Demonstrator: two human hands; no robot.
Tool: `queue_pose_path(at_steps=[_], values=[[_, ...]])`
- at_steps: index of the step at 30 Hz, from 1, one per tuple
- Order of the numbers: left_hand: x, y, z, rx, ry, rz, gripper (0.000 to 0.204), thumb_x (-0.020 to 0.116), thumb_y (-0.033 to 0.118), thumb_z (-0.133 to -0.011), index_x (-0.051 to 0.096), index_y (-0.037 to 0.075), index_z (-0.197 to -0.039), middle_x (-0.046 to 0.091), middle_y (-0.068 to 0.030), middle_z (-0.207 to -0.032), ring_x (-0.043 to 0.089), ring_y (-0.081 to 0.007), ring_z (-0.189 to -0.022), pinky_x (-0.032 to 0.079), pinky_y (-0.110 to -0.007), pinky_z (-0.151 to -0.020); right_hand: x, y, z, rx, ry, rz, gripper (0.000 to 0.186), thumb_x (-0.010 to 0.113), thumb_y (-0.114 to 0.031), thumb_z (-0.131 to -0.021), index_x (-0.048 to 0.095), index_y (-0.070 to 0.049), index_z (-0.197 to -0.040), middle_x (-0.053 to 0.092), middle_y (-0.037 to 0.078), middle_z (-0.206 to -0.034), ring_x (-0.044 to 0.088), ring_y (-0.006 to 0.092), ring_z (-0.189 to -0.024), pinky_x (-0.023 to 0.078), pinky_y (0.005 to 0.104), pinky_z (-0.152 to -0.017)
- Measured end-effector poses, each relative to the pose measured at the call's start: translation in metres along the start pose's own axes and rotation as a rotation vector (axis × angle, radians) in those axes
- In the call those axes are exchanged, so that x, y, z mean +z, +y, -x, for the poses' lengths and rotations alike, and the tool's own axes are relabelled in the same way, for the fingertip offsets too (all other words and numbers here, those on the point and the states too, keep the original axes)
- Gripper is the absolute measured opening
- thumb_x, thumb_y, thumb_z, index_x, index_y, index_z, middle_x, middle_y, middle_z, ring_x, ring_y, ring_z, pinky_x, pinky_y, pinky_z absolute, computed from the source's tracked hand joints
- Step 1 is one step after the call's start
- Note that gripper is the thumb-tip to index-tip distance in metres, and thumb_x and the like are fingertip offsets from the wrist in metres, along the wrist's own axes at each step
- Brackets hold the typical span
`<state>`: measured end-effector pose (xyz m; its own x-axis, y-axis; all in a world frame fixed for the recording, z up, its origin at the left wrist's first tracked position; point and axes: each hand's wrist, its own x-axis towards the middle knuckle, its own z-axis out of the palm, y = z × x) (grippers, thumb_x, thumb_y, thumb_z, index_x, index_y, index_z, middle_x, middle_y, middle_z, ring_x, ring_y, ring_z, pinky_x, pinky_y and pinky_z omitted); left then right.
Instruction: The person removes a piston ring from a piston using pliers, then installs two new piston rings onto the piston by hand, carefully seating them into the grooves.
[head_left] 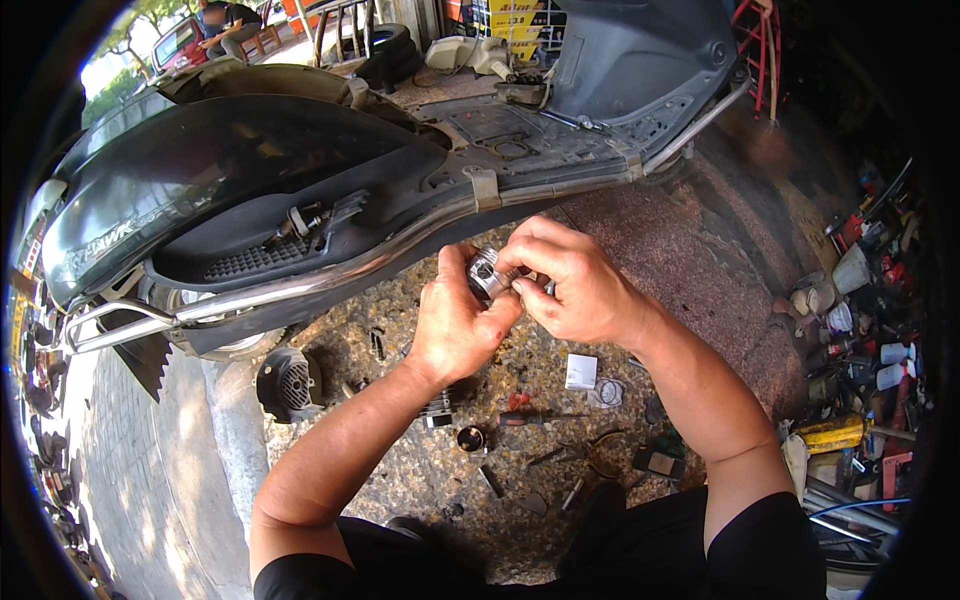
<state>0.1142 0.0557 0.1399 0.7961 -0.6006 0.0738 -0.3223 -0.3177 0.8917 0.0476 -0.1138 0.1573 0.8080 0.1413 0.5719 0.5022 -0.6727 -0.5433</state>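
My left hand [455, 325] is closed around a silver metal piston [486, 272] with grooves near one end and a round hole in its side. It is held up over the ground, just in front of a scooter. My right hand [575, 280] meets it from the right, with thumb and fingers pinched together at the piston's edge. A small piece of metal shows between those fingers, too small to name. Below my hands on the ground lie a small white box [581, 372], thin rings in a clear bag [605, 393] and a screwdriver [520, 418].
The dark scooter [290, 150] with its chrome side rail [380, 265] stretches across the far side. A black vented cover [288, 385], a dark round cup [470, 438] and pliers [603, 460] lie on the ground. Clutter and a yellow tool [832, 434] crowd the right. Two people sit far off.
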Motion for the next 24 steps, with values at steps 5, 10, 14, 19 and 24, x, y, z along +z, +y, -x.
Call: queue_pose_path(at_steps=[5, 10, 14, 19, 24], values=[[0.002, -0.002, -0.001, 0.073, 0.035, -0.082, 0.057, 0.069, 0.025, -0.083, 0.045, -0.008, -0.122, 0.068, -0.0210, -0.089, 0.069, -0.0237, -0.080, 0.055, -0.036, -0.073, 0.004, 0.003, 0.000, 0.004, 0.015, -0.002, 0.014, 0.067, 0.006, -0.078, 0.062, -0.001, -0.089, 0.060, 0.013, -0.090, 0.064, 0.0306, -0.078, 0.053, 0.0388, -0.069], [0.002, -0.004, 0.000, 0.049, 0.020, -0.065, 0.059, 0.070, 0.027, -0.083, 0.044, -0.009, -0.123, 0.069, -0.0219, -0.090, 0.070, -0.0257, -0.081, 0.055, -0.037, -0.074, 0.007, 0.006, 0.002, 0.028, 0.028, -0.016, 0.014, 0.066, 0.010, -0.075, 0.060, 0.001, -0.083, 0.060, 0.011, -0.088, 0.063, 0.0249, -0.077, 0.052, 0.0354, -0.066], [0.002, -0.004, -0.002, 0.048, 0.028, -0.101, 0.060, 0.071, 0.028, -0.083, 0.043, -0.008, -0.124, 0.069, -0.0208, -0.088, 0.070, -0.0243, -0.077, 0.055, -0.037, -0.072, 0.009, 0.005, 0.004, 0.044, 0.072, -0.014, 0.015, 0.066, 0.012, -0.072, 0.060, 0.002, -0.081, 0.060, 0.011, -0.086, 0.063, 0.0228, -0.076, 0.052, 0.0339, -0.065], [0.003, -0.007, -0.002, 0.070, 0.039, -0.094, 0.061, 0.071, 0.027, -0.083, 0.043, -0.008, -0.124, 0.069, -0.0194, -0.085, 0.069, -0.0226, -0.074, 0.055, -0.036, -0.069, 0.011, 0.005, 0.004, 0.056, 0.091, 0.021, 0.012, 0.066, 0.008, -0.073, 0.061, 0.000, -0.080, 0.061, 0.012, -0.085, 0.064, 0.0275, -0.075, 0.052, 0.0371, -0.065], [0.003, -0.009, -0.002, 0.076, 0.048, -0.088, 0.062, 0.071, 0.028, -0.083, 0.042, -0.008, -0.125, 0.069, -0.0193, -0.085, 0.069, -0.0221, -0.074, 0.055, -0.036, -0.070, 0.011, 0.004, 0.004, 0.076, 0.085, 0.023, 0.010, 0.066, 0.006, -0.074, 0.061, 0.000, -0.079, 0.061, 0.013, -0.084, 0.065, 0.0298, -0.075, 0.051, 0.0395, -0.065]])
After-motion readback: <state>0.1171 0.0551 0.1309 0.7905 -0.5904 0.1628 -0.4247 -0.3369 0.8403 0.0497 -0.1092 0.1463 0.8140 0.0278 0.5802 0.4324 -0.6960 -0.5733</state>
